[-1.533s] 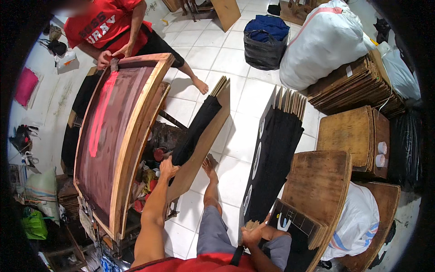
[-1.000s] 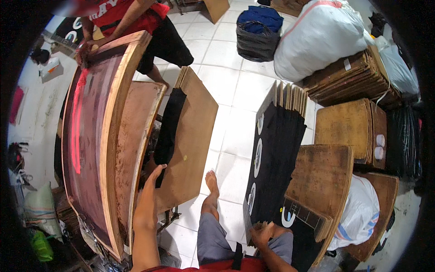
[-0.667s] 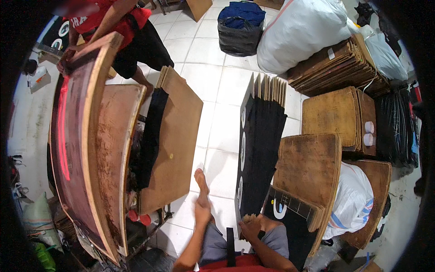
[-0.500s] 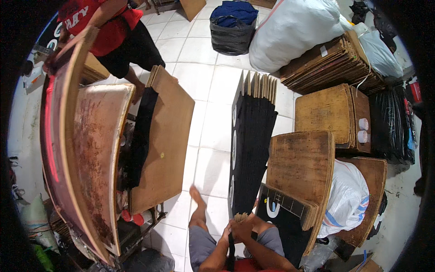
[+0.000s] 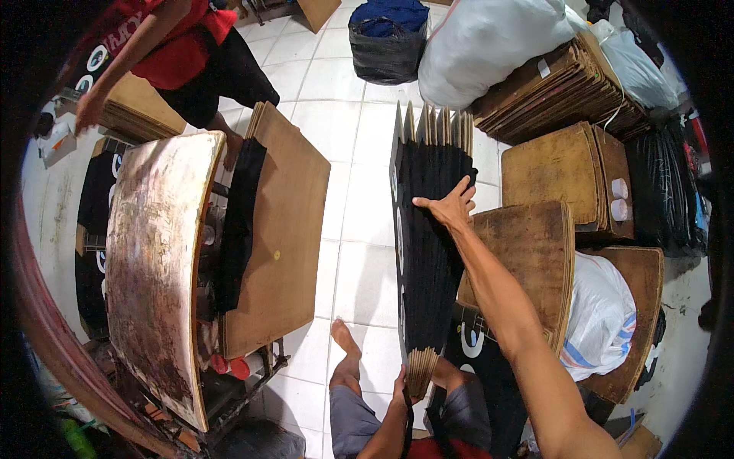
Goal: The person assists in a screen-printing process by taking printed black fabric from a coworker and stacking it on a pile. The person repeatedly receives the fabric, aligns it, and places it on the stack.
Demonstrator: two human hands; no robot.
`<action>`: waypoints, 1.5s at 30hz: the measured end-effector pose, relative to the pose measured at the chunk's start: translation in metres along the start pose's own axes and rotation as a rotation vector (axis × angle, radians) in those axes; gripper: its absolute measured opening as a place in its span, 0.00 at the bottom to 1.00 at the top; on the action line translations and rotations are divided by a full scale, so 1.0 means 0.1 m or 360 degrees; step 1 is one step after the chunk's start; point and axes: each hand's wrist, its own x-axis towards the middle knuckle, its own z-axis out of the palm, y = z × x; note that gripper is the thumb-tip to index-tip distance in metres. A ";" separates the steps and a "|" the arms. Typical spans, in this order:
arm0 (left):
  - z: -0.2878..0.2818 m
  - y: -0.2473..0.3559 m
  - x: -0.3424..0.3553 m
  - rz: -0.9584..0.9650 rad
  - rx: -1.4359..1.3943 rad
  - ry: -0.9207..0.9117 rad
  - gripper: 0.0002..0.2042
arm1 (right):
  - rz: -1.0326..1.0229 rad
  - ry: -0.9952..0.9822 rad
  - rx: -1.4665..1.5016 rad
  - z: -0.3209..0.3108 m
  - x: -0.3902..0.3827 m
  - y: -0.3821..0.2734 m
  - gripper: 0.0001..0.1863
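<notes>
A row of thin wooden boards (image 5: 422, 369) stands on edge before me, dressed in black fabric (image 5: 432, 260) that looks like shirts with white prints on the left face. My right hand (image 5: 453, 205) reaches far along the row, fingers spread, resting on the black fabric near its far end. At the near end, my left hand (image 5: 401, 388) closes around the left side of the bare board ends; some of its fingers are hidden. A dark cloth strip hangs just below that hand.
To the left stand a stained curved panel (image 5: 157, 268) and a large plain board (image 5: 283, 237) on a metal frame. Brown boards (image 5: 520, 260) and white sacks (image 5: 600, 321) crowd the right. A co-worker in a red shirt (image 5: 180, 46) is at the far left. A dark bag (image 5: 388, 53) sits on the tiles.
My right hand has left the near end and stretched forward onto the black fabric. The boards appear shifted slightly right. The co-worker's framed screen has swung down to the left, uncovering the curved panel.
</notes>
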 end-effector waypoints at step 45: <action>-0.36 1.99 -0.88 0.0721 0.0245 0.0285 0.30 | 0.0546 0.0398 -0.0053 0.52 -0.36 -0.20 0.57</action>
